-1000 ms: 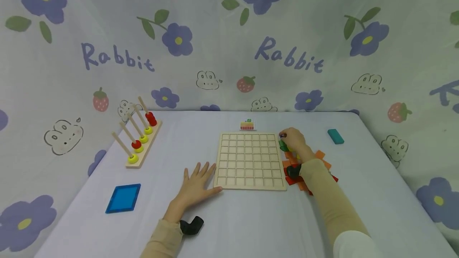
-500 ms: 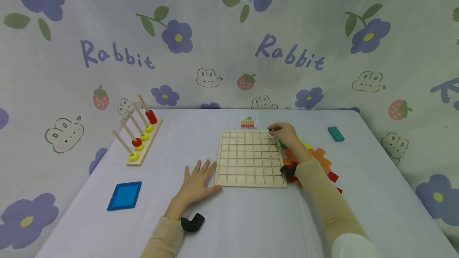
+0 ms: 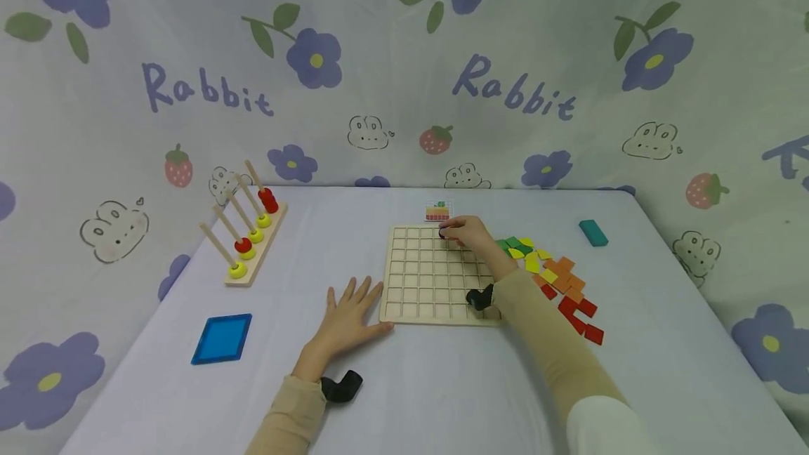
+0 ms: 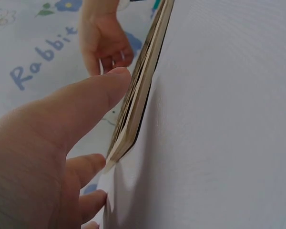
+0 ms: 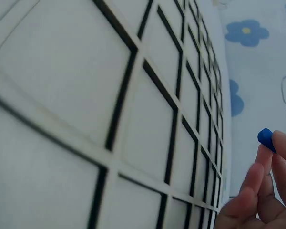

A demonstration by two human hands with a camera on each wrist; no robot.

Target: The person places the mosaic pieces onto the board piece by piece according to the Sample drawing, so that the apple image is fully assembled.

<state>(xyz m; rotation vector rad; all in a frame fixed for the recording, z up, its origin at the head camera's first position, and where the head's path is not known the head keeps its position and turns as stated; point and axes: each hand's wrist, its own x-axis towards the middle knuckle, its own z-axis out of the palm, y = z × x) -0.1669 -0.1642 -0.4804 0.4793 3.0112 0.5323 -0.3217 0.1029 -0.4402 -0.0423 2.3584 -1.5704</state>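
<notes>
A square wooden grid board [image 3: 418,279] lies on the table. My left hand [image 3: 349,318] rests at its left front corner with fingers spread, the thumb touching the front edge. Over the far rows of the board, my right hand [image 3: 470,234] pinches a small blue piece [image 5: 265,137] between thumb and fingers. The piece's full shape is partly hidden by the fingertips. Just behind the board stands a small picture card [image 3: 439,211] with coloured squares. The right forearm covers part of the board's right side.
Loose green [image 3: 521,248], yellow [image 3: 533,262], orange [image 3: 565,274] and red tiles [image 3: 571,313] lie right of the board. A teal block [image 3: 593,233] is farther right. On the left stand a peg rack with beads [image 3: 259,251] and a blue square tray [image 3: 222,339].
My right hand has moved left from the tile pile to above the board's far rows, carrying the small blue piece. More of the loose tiles show now. The left hand stays in place.
</notes>
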